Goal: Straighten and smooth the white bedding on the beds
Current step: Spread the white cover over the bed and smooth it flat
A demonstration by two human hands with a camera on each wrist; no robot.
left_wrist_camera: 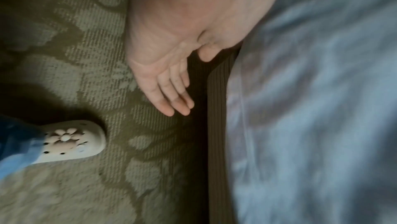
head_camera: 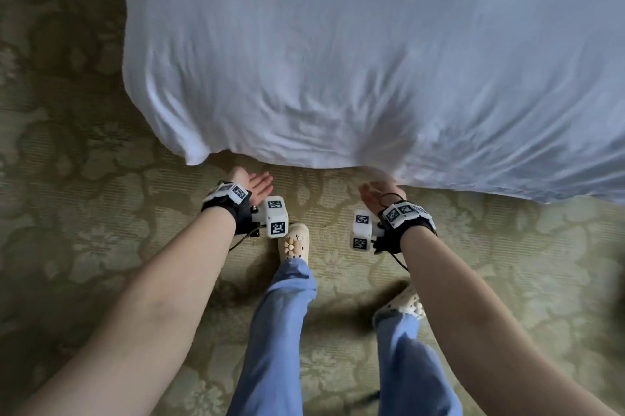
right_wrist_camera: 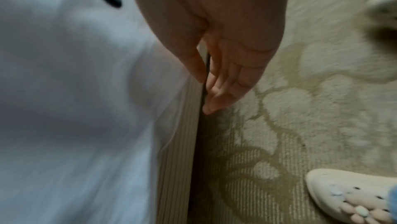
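White wrinkled bedding (head_camera: 355, 53) covers the bed, and its foot edge hangs down in front of me. My left hand (head_camera: 257, 182) is just below the hem near the left corner, palm up, fingers straight, holding nothing. In the left wrist view the left hand (left_wrist_camera: 189, 83) hovers beside the ribbed bed base (left_wrist_camera: 217, 134), apart from the bedding (left_wrist_camera: 311, 108). My right hand (head_camera: 376, 193) is at the hem further right. Its thumb (right_wrist_camera: 193, 64) lies against the bedding (right_wrist_camera: 75, 91) and its straight fingers (right_wrist_camera: 225, 86) point down along the bed base (right_wrist_camera: 178, 159).
Green floral-patterned carpet (head_camera: 84, 212) surrounds the bed. My feet in cream clogs (head_camera: 293, 241) and blue trousers (head_camera: 280, 331) stand close to the bed's foot. Open floor lies to the left of the bed.
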